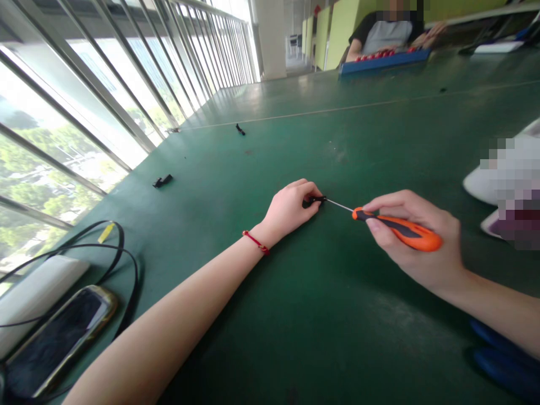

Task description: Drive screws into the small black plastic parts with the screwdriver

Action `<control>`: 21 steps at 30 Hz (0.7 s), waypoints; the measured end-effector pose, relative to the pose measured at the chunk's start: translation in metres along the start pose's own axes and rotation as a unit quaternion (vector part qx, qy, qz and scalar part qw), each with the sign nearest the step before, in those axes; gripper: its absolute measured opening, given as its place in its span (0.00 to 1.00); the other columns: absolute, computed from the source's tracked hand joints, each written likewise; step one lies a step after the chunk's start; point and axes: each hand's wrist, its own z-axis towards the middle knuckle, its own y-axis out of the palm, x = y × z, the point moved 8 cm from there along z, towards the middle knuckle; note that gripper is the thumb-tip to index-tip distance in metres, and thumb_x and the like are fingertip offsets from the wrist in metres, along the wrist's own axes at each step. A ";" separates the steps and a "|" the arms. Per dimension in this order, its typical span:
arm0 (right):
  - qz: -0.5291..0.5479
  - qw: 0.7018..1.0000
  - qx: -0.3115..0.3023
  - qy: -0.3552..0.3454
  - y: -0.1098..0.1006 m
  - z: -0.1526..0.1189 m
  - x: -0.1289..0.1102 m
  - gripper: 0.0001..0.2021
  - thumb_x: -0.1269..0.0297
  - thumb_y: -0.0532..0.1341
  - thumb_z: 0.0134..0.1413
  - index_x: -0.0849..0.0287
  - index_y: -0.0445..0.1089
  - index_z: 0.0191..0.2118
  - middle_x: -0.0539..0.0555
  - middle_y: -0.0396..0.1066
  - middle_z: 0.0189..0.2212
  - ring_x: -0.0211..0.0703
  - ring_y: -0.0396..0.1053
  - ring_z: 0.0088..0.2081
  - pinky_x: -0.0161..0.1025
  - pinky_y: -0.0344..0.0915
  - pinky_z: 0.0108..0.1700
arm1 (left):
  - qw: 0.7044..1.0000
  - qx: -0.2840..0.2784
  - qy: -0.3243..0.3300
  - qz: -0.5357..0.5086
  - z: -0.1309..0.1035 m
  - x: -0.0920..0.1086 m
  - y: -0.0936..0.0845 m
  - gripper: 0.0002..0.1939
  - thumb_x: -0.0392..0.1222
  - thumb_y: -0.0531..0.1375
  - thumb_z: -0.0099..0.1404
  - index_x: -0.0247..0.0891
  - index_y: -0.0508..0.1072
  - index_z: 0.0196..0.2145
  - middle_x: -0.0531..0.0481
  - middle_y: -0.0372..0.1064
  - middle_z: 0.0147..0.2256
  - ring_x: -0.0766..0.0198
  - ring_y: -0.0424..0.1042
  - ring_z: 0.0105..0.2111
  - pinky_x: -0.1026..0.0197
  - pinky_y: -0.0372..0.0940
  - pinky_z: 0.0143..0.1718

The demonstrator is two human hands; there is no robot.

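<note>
My left hand (pixel 293 205) rests on the green table, thumb and fingers closed around a small black part (pixel 317 199). Most of that part is hidden by the fingers, so its exact kind does not show. My right hand (pixel 422 236) grips a screwdriver (pixel 415 233) with an orange and black handle. Its thin metal shaft points left, and the tip meets the black part or lies right at it. A red cord bracelet (pixel 255 242) circles my left wrist.
A phone (pixel 54 337), a white power bank-like block (pixel 42 292) and a looped black cable (pixel 137 270) lie at the lower left. Small black pieces (pixel 162 180) sit on the table (pixel 202 208). Railings run along the left. Across the table, a person (pixel 388 34) sits behind a blue tray (pixel 383 62).
</note>
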 end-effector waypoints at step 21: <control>0.112 0.989 0.081 -0.042 -0.010 0.004 -0.001 0.29 0.72 0.65 0.40 0.51 0.60 0.51 0.52 0.62 0.35 0.42 0.65 0.32 0.41 0.66 0.32 | 1.000 -0.001 -0.005 0.001 0.000 0.001 -0.001 0.07 0.35 0.56 0.59 0.37 0.73 0.34 0.50 0.69 0.34 0.66 0.69 0.33 0.65 0.65 0.35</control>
